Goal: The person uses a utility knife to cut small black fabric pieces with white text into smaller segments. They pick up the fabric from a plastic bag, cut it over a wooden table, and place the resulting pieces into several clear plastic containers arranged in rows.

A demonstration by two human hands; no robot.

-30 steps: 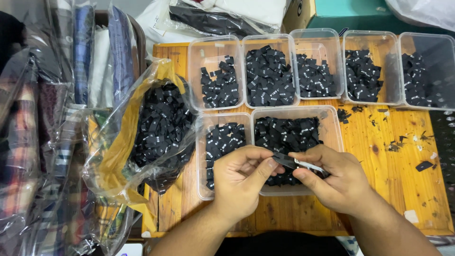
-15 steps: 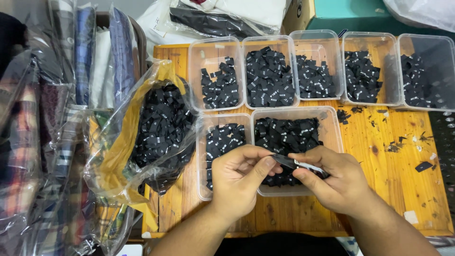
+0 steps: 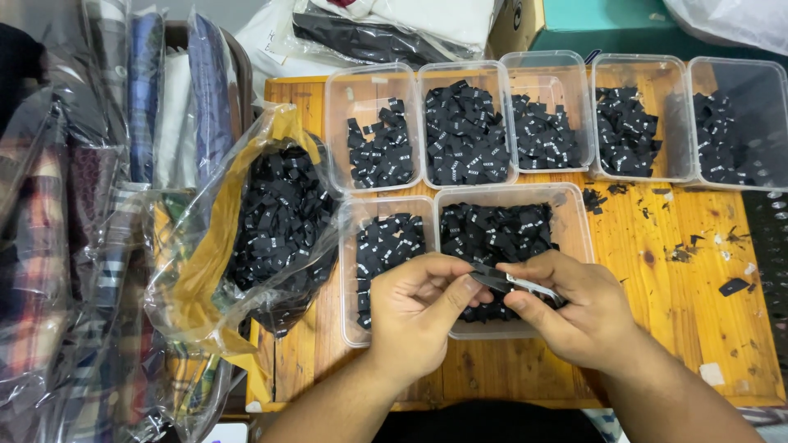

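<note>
Barely shifted, both hands pinching black label strip (image 3: 502, 281), long axis left-right.

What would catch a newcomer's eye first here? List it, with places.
Seven clear plastic tubs of small black fabric labels fill the wooden table, five in a back row, two in front. At the near edge, the left hand and right hand pinch a black strip together. Left, a clear bag bulges with more labels.
</note>
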